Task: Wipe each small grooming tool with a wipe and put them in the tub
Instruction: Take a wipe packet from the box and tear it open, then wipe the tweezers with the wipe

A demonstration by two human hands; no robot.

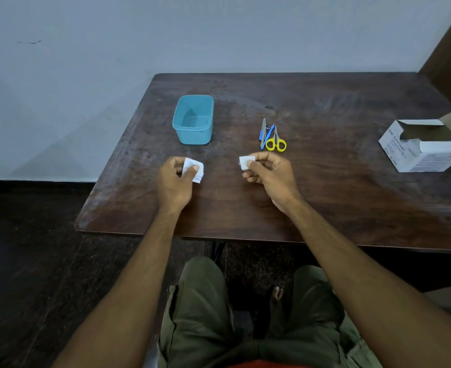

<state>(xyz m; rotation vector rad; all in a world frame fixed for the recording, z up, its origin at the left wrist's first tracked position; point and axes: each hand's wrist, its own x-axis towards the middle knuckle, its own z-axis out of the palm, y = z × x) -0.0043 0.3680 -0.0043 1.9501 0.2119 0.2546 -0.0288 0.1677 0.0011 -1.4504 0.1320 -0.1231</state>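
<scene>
Hands both pinch: left (175, 179) a torn sachet (193, 170), right (268, 172) a limp, light wipe (246, 162); at 12 o'clock the stiff, slippery scissors (275, 142) look best lifted by their loops.

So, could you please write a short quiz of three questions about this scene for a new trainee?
1. True or false: the blue tub already contains a tool.
2. What does the right hand pinch? A) the yellow-handled scissors B) a small white wipe C) the open box
3. Fill in: the left hand holds a printed white ____.

Key
1. False: the tub looks empty, and the tools lie together on the table.
2. B.
3. Packet: apparently the wipe's torn wrapper.
</scene>
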